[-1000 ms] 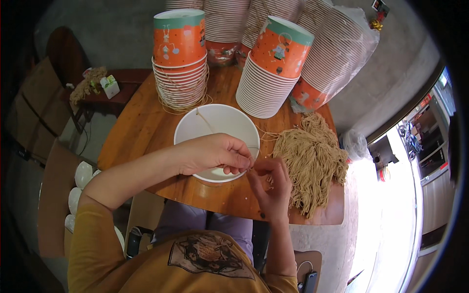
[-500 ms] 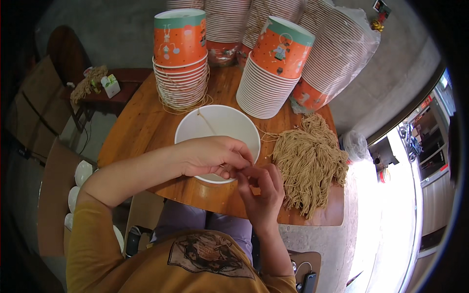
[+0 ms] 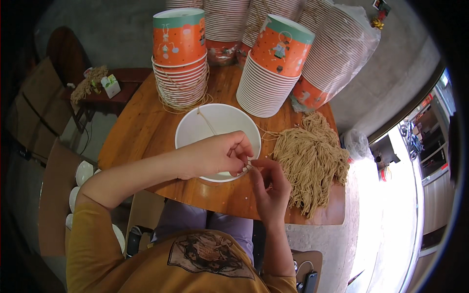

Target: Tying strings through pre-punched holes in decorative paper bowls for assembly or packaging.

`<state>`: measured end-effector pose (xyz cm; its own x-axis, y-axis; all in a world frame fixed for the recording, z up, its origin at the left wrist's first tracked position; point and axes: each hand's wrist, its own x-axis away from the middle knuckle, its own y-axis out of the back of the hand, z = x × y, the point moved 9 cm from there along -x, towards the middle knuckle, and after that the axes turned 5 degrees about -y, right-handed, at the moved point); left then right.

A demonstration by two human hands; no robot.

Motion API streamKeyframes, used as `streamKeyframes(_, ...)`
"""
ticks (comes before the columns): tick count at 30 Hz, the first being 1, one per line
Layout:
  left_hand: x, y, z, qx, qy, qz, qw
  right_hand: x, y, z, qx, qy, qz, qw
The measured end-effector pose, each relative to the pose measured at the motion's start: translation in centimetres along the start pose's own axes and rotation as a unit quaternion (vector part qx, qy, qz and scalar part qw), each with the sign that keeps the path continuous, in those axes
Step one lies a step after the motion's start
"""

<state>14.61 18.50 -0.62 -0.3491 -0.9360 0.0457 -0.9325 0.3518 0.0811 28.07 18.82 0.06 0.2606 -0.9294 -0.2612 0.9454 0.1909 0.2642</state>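
Observation:
A white paper bucket stands with its mouth up at the table's front. A thin tan cord hangs from its far-left rim and runs down inside, passing behind my left hand. That hand reaches across the mouth, its thumb and fingertips closed at the near-right rim. Beside it, just outside the rim, my right hand pinches with thumb and index finger. Both sets of fingertips almost meet around the cord, whose end is mostly hidden by them. Right of the bucket lies a thick bundle of tan cords.
Behind the bucket stand two stacks of orange-and-green paper buckets, a left stack with cords looped round it and a right stack. Further back are more stacks, one wrapped in clear plastic. The wooden table has a rounded edge.
My right hand has shifted slightly right and down, away from the left hand. My left fingers have lifted and curled, so the pinching fingertips show more plainly at the rim.

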Motion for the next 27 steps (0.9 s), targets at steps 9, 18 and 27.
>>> streamKeyframes(9,0.7,-0.9,-1.7,-0.121,-0.049,0.021,0.991,0.0,-0.1,1.8,0.134,0.084,-0.033,0.987)
streamKeyframes(18,0.5,-0.6,-1.9,-0.124,-0.099,0.004,0.987,-0.1,-0.4,1.2,0.096,0.039,-0.006,0.995)
streamKeyframes(27,0.2,0.0,-0.5,-0.168,-0.015,0.013,0.986,0.0,-0.6,1.0,0.048,0.036,0.009,0.998)
